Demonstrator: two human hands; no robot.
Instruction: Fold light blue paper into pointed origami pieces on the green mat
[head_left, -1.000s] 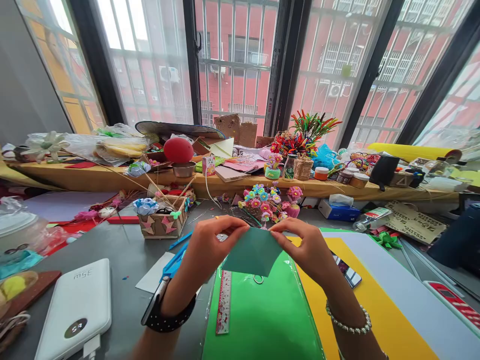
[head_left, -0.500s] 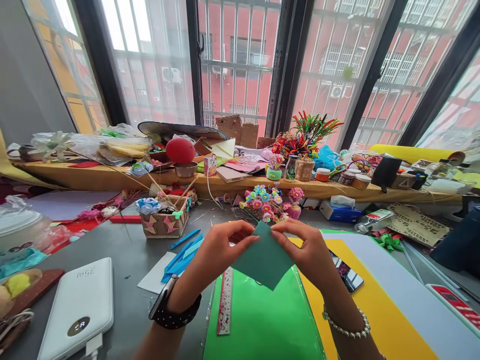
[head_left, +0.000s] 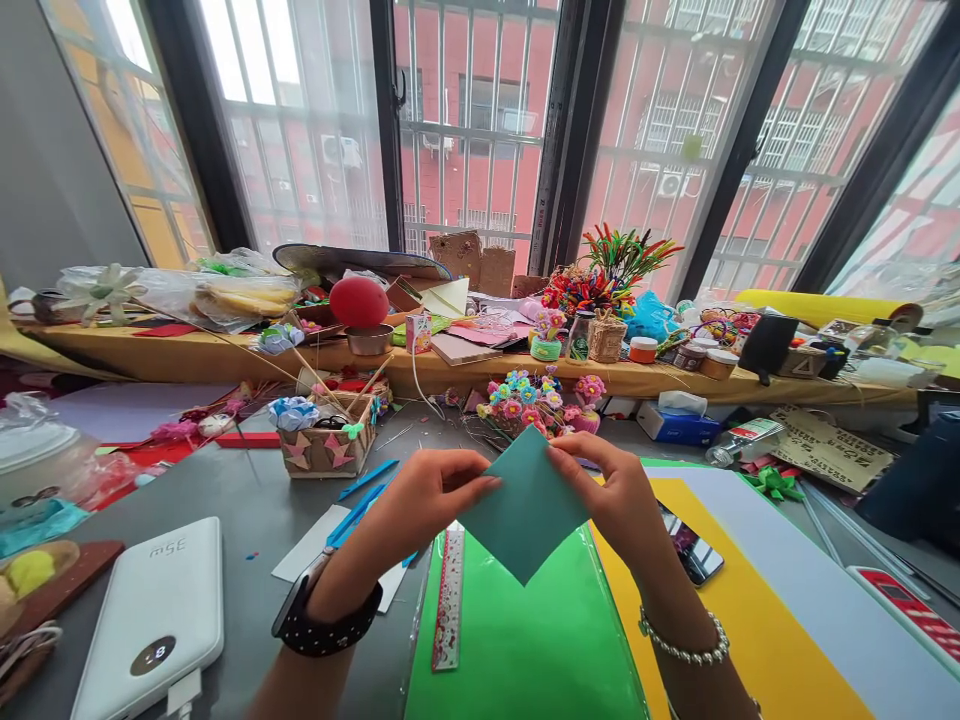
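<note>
A square of teal paper (head_left: 523,510) is held up in the middle, turned so a corner points up and another down. My left hand (head_left: 429,500) pinches its left edge between thumb and fingers. On the upper right edge, my right hand (head_left: 604,482) grips the sheet the same way. Below the paper lies a shiny green mat (head_left: 536,640), and a patterned ruler (head_left: 449,605) rests on its left side. Blue folded paper strips (head_left: 352,520) lie behind my left wrist on a white sheet (head_left: 311,545).
A white power bank (head_left: 161,600) lies at the left. Behind stand a cardboard box (head_left: 326,445) and crocheted flowers (head_left: 529,400). To the right are a phone (head_left: 694,548), yellow paper (head_left: 701,620) and a tissue box (head_left: 679,422). A cluttered ledge (head_left: 480,372) runs below the windows.
The teal paper has swung slightly, its lower corner moving left and its face flattening toward me. My left hand has shifted a little left and the left forearm lower, covering more of the blue strips.
</note>
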